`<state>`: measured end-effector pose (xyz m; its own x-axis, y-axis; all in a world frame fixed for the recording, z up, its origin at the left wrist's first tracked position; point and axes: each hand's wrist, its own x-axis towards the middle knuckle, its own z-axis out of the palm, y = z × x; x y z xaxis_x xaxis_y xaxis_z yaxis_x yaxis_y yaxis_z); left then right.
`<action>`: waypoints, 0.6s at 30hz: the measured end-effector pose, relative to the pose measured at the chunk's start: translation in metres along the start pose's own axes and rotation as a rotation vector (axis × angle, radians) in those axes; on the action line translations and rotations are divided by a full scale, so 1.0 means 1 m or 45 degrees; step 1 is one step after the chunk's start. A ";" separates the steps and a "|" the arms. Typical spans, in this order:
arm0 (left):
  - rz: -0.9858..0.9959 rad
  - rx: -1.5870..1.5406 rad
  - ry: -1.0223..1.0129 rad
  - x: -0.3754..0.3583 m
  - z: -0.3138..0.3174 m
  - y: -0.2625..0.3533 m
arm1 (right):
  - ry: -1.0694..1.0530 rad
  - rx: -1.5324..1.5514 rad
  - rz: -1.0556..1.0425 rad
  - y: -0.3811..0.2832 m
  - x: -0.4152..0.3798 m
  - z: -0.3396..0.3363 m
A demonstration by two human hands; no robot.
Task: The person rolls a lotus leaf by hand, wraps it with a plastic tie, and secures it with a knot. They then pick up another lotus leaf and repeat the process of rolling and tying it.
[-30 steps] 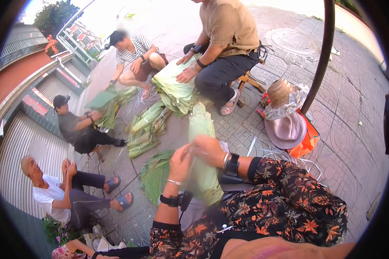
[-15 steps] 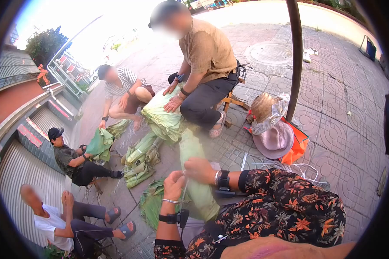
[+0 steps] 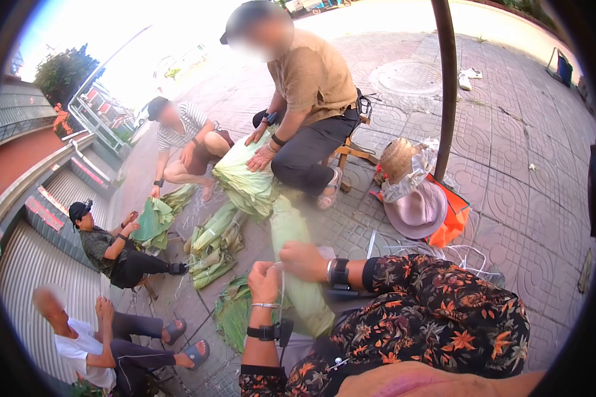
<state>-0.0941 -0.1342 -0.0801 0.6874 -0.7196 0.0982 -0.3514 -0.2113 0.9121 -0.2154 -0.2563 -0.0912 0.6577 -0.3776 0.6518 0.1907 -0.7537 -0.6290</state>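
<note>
A long rolled bundle of pale green leaves [image 3: 301, 284] stretches away from my lap, beneath my hands. Over it my left hand [image 3: 264, 283] is closed, its fingertips pinching a thin white string [image 3: 283, 288]. Touching or nearly touching it, my right hand [image 3: 304, 261] is closed in a pinch on the same string. One strand of the string hangs beside my left wrist; the rest is hidden by my fingers. Left of the bundle, a heap of loose darker green leaves [image 3: 235, 316] lies on the ground.
Opposite me, a seated person [image 3: 318, 79] presses a large leaf bundle [image 3: 245, 173]. Tied bundles [image 3: 212, 248] lie on the paving. Three more people sit to the left. On the right stand a metal pole [image 3: 447, 99], hats [image 3: 415, 210], an orange bag [image 3: 451, 225] and white strings [image 3: 467, 259].
My hands stay together at the string, with hardly any movement. The person in camouflage on the left has raised a hand above the green leaf. The view has shifted slightly.
</note>
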 end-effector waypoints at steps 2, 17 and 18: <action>-0.015 0.051 0.060 0.005 -0.002 -0.013 | -0.013 0.021 -0.015 0.004 -0.001 0.003; -0.181 0.025 0.163 0.012 0.002 -0.050 | -0.140 0.178 -0.142 -0.011 -0.024 -0.020; -0.150 0.039 0.145 0.012 0.001 -0.057 | -0.134 0.176 -0.127 -0.012 -0.025 -0.018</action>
<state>-0.0659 -0.1314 -0.1315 0.7919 -0.6095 0.0376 -0.2822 -0.3107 0.9077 -0.2471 -0.2478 -0.0920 0.7017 -0.2407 0.6706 0.3523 -0.7008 -0.6203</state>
